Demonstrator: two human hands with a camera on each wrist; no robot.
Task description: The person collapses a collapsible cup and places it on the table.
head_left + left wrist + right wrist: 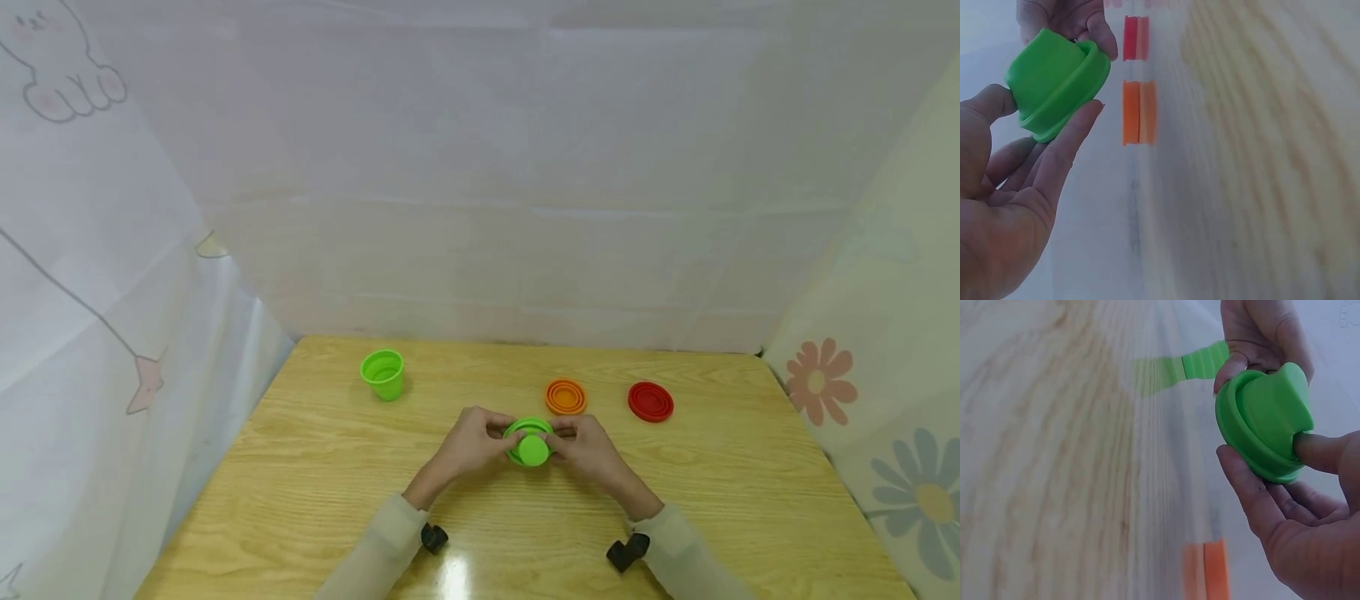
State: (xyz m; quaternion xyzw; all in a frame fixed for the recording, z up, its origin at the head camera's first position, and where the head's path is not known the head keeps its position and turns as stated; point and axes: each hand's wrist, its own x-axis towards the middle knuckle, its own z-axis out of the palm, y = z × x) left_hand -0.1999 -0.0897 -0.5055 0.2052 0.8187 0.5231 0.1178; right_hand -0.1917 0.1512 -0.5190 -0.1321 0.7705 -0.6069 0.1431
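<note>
Between both hands is a green collapsible cup (534,451), partly folded, its round base turned up toward me. My left hand (474,443) grips its left side, the thumb on the cup wall and the fingers at the rim. From the right, my right hand (591,454) pinches it the same way. In the right wrist view, the thumb dents the soft wall of the cup (1272,415). The left wrist view shows the cup (1054,81) raised above the table, its wall bulging out of the wider rim ring.
On the wooden table (300,500), a second green cup (383,375) stands unfolded at the back left. Behind my hands lies a flattened orange cup (566,397). To its right is a flattened red cup (650,402). White cloth (480,183) hangs behind the table.
</note>
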